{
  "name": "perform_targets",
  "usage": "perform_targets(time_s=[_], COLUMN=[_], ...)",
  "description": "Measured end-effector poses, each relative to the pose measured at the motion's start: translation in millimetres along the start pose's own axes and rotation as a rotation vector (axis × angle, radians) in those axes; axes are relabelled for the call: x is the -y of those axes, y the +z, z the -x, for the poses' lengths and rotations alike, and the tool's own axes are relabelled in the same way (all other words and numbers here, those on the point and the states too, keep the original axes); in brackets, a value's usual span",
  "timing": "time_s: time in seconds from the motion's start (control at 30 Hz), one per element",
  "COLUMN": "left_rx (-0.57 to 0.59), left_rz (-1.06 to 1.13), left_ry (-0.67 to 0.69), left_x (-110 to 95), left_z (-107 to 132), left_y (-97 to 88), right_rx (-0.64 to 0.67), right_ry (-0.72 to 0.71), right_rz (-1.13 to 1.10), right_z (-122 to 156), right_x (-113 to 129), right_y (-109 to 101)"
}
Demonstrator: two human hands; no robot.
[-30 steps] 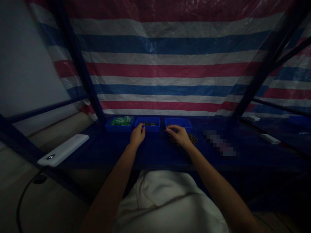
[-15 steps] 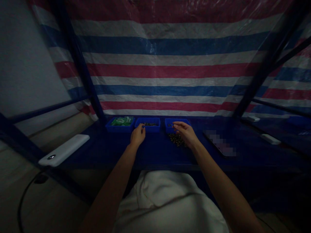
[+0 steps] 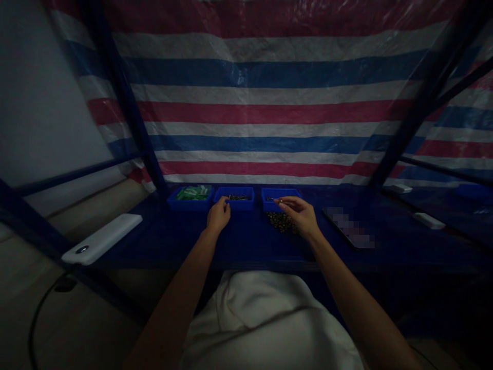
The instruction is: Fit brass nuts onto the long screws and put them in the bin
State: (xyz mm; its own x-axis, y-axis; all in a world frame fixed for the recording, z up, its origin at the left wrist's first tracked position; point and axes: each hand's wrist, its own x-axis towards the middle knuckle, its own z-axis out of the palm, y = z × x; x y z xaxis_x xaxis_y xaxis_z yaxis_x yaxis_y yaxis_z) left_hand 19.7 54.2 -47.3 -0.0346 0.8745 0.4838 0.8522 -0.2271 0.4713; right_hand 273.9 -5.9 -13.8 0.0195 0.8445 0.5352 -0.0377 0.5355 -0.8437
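Observation:
My left hand (image 3: 217,215) rests curled on the dark blue table (image 3: 246,241), its fingertips pinched at the front edge of the middle blue tray (image 3: 234,197), which holds small dark parts. My right hand (image 3: 300,214) hovers at the right blue tray (image 3: 278,197), thumb and forefinger pinched on a tiny part that I cannot make out. Under that hand lies a heap of small dark pieces (image 3: 280,222). A left blue tray (image 3: 190,196) holds pale green pieces.
A white power bank (image 3: 101,238) lies at the table's left edge. A dark flat device (image 3: 348,226) lies to the right, with small white objects (image 3: 428,220) further right. A striped tarp (image 3: 262,103) hangs behind dark blue frame posts (image 3: 123,103).
My right hand lifted off the heap of dark pieces and moved up and right to the right tray, fingers pinched. The left hand has stayed in place.

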Motion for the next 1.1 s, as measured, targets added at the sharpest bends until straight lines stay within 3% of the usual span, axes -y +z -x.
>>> perform_targets(time_s=[0.23, 0.6, 0.7, 0.83, 0.9, 1.03, 1.1], left_rx=[-0.012, 0.000, 0.003, 0.009, 0.011, 0.006, 0.004], left_rz=[0.001, 0.006, -0.002, -0.007, -0.005, -0.003, -0.003], left_ry=[0.018, 0.007, 0.001, -0.005, -0.005, -0.006, -0.008], left_x=[1.1, -0.7, -0.5, -1.3, -1.8, -1.7, -1.3], left_z=[-0.2, 0.0, -0.2, 0.2, 0.1, -0.5, -0.5], left_y=[0.7, -0.3, 0.1, -0.9, -1.4, -1.1, -0.8], right_rx=[-0.085, -0.117, -0.105, -0.073, 0.020, 0.424, 0.551], right_ry=[0.004, 0.153, 0.125, -0.017, -0.096, -0.170, -0.164], right_rz=[0.178, 0.446, 0.535, 0.639, 0.721, 0.897, 1.019], right_z=[-9.2, -68.9, -71.6, -59.7, -49.6, -30.2, -23.6], right_x=[-6.7, -49.4, -50.8, -35.3, -24.2, -9.2, -6.9], right_y=[-7.6, -23.1, -27.1, -28.8, -26.1, -14.5, -8.2])
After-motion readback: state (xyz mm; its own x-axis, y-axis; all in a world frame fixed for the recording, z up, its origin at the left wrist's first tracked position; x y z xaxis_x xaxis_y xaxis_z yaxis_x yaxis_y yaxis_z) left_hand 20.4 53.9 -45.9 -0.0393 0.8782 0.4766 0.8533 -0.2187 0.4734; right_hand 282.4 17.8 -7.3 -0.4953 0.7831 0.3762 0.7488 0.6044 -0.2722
